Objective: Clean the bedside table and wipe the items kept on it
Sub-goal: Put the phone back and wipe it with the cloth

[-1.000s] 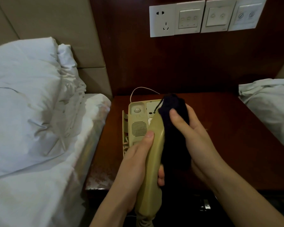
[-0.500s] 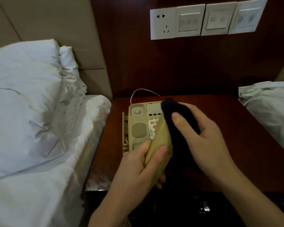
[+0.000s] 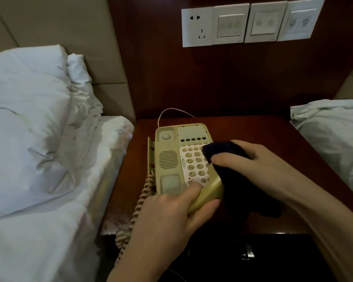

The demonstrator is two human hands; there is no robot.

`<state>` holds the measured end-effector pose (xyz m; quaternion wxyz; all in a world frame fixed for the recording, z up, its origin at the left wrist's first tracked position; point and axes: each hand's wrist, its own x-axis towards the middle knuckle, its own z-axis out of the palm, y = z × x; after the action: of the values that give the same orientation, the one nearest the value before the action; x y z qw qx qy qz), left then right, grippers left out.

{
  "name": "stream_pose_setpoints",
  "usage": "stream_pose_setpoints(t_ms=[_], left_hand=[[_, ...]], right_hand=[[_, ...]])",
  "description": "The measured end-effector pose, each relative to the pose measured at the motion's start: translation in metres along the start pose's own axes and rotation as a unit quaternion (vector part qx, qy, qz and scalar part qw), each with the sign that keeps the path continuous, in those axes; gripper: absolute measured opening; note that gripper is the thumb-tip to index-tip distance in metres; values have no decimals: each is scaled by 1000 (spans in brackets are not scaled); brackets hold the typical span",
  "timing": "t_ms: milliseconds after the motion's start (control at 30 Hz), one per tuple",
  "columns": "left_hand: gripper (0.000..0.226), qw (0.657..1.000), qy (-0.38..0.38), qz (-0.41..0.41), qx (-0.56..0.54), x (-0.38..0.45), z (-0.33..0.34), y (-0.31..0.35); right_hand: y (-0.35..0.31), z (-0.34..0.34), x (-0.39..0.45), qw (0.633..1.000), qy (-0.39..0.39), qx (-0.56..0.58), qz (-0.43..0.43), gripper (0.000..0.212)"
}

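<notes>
On the bedside table (image 3: 253, 135), you hold the handset over the phone.
Your left hand (image 3: 167, 216) curls round the beige handset (image 3: 209, 193), thumb on top; your right hand (image 3: 259, 167) grips a dark cloth (image 3: 230, 165) against its upper end, above the phone base's (image 3: 171, 155) keypad. A coiled cord (image 3: 139, 204) hangs left.

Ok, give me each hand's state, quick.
Left hand: grips the handset.
Right hand: holds the cloth.
</notes>
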<state>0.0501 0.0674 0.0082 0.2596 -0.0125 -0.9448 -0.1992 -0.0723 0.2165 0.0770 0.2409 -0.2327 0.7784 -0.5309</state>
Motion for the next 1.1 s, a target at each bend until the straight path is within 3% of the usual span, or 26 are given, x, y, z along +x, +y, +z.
stream_pose_setpoints(t_ms=[67,167,367,533,600,667,733,800,833,1100], left_hand=[[44,999,18,4,32,0,0,1],[37,996,42,11,72,-1,1,2],[43,999,-4,6,45,-4,2,3],[33,997,19,10,72,-2,0,0],[37,997,22,13,79,-4,3,0],[43,998,0,-13,61,-4,2,1],[49,992,-12,-101,-81,-1,-4,5],[43,938,-9,-202,-282,4,-10,11],[41,917,2,-227,-329,7,-12,13],[25,842,70,-285,-453,13,-1,23]], right_hand=[[1,7,-2,995,44,-89,-16,26],[-2,13,-5,957,104,-268,-30,39],[5,6,3,976,87,-199,-12,38],[3,13,-2,952,88,-289,-43,43],[7,12,3,958,123,-249,-70,28],[12,11,8,973,160,-148,-78,30],[15,14,10,985,165,20,-44,32],[14,19,7,979,126,159,-6,31],[15,22,6,973,109,202,3,34],[18,72,-1,968,82,235,-16,51]])
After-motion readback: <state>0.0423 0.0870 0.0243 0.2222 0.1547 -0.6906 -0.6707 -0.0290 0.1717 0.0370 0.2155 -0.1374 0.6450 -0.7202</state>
